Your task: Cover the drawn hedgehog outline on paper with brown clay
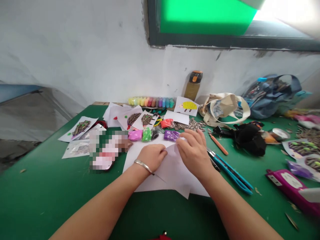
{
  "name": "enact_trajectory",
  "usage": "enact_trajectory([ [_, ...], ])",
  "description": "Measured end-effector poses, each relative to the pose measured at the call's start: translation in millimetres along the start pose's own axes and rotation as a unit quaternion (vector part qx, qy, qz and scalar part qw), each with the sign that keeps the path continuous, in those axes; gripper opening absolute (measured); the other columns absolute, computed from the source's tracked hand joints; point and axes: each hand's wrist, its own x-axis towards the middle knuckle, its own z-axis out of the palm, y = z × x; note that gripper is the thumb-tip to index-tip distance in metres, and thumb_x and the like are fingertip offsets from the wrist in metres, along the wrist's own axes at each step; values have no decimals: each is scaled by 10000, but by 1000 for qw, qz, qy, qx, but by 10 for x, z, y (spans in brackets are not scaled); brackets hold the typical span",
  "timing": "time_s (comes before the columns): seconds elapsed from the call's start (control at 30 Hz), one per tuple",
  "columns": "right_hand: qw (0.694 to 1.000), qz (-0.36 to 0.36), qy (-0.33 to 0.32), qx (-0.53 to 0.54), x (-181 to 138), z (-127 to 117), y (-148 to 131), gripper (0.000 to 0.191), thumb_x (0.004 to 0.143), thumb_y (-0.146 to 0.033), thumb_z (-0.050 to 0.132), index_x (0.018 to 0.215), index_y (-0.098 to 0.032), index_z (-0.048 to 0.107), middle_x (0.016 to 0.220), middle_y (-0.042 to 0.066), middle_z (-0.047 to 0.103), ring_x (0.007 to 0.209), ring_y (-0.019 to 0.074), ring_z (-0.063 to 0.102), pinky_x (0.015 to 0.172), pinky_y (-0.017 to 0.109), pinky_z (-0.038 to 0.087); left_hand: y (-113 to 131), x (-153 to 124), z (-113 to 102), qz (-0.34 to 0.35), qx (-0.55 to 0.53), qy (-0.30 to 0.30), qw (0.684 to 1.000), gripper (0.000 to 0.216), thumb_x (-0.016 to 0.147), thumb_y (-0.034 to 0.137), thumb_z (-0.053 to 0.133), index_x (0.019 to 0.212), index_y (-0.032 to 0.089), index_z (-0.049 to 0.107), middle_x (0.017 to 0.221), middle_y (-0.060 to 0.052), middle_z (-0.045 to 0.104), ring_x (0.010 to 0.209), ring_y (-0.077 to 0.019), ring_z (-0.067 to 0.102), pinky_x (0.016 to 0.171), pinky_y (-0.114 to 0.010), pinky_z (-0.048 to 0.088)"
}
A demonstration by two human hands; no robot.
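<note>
White paper [175, 173] lies in front of me in overlapping sheets, one of them lifted at its far edge. My left hand [152, 158], with a silver bangle at the wrist, is closed on the left part of that sheet. At its far right side my right hand [193, 151] is closed too, fingers bent over the paper; a small whitish bit shows by the fingertips. Just beyond the hands are packets of purple clay [171, 135], green clay [147, 134], pink clay [135, 135] and red clay [166, 123].
Striped sunflower seeds [191, 125] are heaped behind my right hand. Blue tweezers [232, 173] and an orange-handled tool [218, 144] lie to the right, near a black pouch [250, 138]. Seed-decorated pictures [81, 128] are at left. A bottle [193, 87] stands against the wall.
</note>
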Motion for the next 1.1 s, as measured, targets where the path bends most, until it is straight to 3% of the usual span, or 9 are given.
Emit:
enact_trajectory([
  [0.1, 990, 92, 102, 42, 8, -11, 47, 316, 912, -257, 489, 1219, -233, 558, 1331, 130, 492, 1294, 296, 383, 1100, 509, 249, -138, -6, -51, -50, -99, 47, 993, 200, 843, 292, 518, 735, 203, 662, 772, -14, 694, 741, -191, 617, 687, -297, 441],
  [0.17, 976, 151, 126, 91, 18, 10, 112, 409, 907, -305, 494, 1304, -208, 497, 1357, 150, 465, 1290, 299, 393, 1071, 497, 312, -231, 6, -72, -78, -171, 74, 979, 207, 821, 330, 533, 718, 186, 641, 707, -3, 659, 676, -171, 593, 621, -270, 430],
  [0.27, 946, 244, 93, 194, 32, 66, 210, 561, 881, -386, 521, 1391, -181, 407, 1372, 169, 467, 1213, 302, 477, 958, 466, 431, -336, 45, -73, -102, -275, 90, 952, 271, 789, 410, 560, 682, 166, 607, 607, 17, 575, 563, -138, 521, 519, -241, 385],
  [0.37, 877, 354, 38, 322, 40, 126, 267, 706, 832, -491, 576, 1437, -210, 346, 1303, 155, 541, 1016, 270, 597, 777, 393, 504, -387, 80, -47, -120, -385, 99, 910, 311, 727, 463, 645, 679, 158, 605, 577, 31, 522, 523, -114, 469, 492, -228, 360],
  [0.43, 829, 393, 1, 399, 38, 157, 275, 683, 802, -538, 598, 1389, -236, 426, 1151, 110, 641, 882, 245, 628, 690, 356, 500, -398, 90, -25, -130, -439, 99, 883, 322, 690, 469, 693, 684, 159, 608, 574, 35, 513, 516, -107, 461, 485, -222, 356],
  [0.53, 769, 399, -62, 496, 31, 177, 253, 444, 780, -527, 623, 1100, -222, 649, 866, 45, 697, 711, 210, 618, 589, 312, 463, -393, 90, -10, -141, -488, 90, 857, 331, 663, 471, 734, 702, 164, 617, 587, 31, 530, 521, -107, 482, 481, -217, 369],
  [0.7, 694, 391, -106, 595, 36, 152, 217, 210, 744, -404, 687, 771, -197, 658, 692, 5, 658, 622, 170, 591, 569, 287, 436, -381, 79, -47, -168, -540, 65, 822, 374, 644, 505, 763, 702, 159, 633, 592, 8, 582, 515, -128, 536, 462, -225, 398],
  [0.93, 654, 404, -116, 629, 55, 139, 231, 238, 720, -418, 722, 744, -191, 653, 678, 2, 646, 588, 146, 569, 556, 282, 426, -395, 103, -53, -191, -584, 61, 787, 368, 560, 432, 835, 673, 145, 634, 619, -3, 629, 551, -151, 591, 505, -255, 461],
  [1.1, 661, 403, -93, 626, 57, 135, 240, 243, 682, -357, 738, 862, -200, 696, 686, 8, 668, 602, 167, 588, 562, 301, 439, -374, 105, -52, -199, -600, 40, 774, 378, 547, 433, 843, 690, 138, 654, 600, 0, 621, 570, -163, 618, 521, -255, 481],
])
